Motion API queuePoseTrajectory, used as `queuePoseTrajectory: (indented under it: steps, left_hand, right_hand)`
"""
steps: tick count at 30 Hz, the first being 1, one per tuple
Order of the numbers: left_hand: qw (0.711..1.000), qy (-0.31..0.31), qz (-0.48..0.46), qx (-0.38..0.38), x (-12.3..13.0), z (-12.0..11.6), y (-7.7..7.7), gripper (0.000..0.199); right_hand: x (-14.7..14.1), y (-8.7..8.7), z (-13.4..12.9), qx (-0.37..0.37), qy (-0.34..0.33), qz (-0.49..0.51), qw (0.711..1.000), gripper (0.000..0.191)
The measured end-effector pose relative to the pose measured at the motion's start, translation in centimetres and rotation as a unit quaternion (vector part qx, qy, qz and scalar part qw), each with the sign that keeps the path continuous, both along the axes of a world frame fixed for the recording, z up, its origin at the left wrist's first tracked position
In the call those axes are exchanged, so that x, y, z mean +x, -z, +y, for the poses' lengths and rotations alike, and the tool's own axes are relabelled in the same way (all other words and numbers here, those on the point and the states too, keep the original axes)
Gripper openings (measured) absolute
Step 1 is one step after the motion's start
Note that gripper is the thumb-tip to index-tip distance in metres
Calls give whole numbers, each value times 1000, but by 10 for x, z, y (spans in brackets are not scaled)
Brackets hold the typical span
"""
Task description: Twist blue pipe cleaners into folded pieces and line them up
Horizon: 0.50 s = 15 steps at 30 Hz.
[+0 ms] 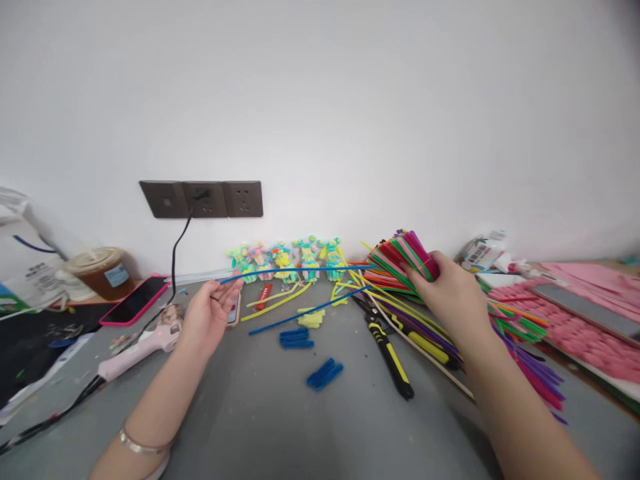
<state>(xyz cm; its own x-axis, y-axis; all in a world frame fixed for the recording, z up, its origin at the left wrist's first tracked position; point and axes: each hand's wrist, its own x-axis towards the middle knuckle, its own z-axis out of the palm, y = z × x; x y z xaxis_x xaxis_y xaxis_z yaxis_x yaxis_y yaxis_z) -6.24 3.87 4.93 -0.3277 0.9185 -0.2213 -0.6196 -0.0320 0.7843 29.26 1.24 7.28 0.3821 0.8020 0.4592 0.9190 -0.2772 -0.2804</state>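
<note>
My left hand (211,312) is closed on one end of a long blue pipe cleaner (295,269), which stretches right to the bundle. My right hand (453,293) grips a thick bundle of multicoloured pipe cleaners (400,259), its ends fanning out on both sides of the hand. Under it lie more loose pipe cleaners, and a second blue pipe cleaner (305,313) rests on the grey table (250,413). Short cut blue pieces (325,375) lie in two small groups, with short pale yellow pieces (312,319) behind them. Black-and-yellow pliers or cutters (393,357) lie below the bundle.
Several small pastel figures (285,261) stand along the wall. On the left are a pink glue gun (137,353) with its cord, a pink-edged phone (135,301) and a lidded drink cup (107,277). Pink knitted-looking material (590,327) and a bottle (483,250) sit right.
</note>
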Motion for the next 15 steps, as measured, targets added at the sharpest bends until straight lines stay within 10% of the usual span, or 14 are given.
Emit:
queuePoseTrajectory:
  steps: [6, 10, 15]
  left_hand:
    - [944, 167, 282, 39, 4, -4, 20, 14]
    - [811, 155, 555, 97, 2, -3, 31, 20]
    - [765, 142, 618, 118, -6, -1, 31, 19]
  right_hand:
    - [1, 2, 0, 37, 3, -22, 999, 27]
    - [2, 7, 4, 40, -50, -56, 996, 26]
    - [-5, 9, 4, -53, -193, 2, 980, 38]
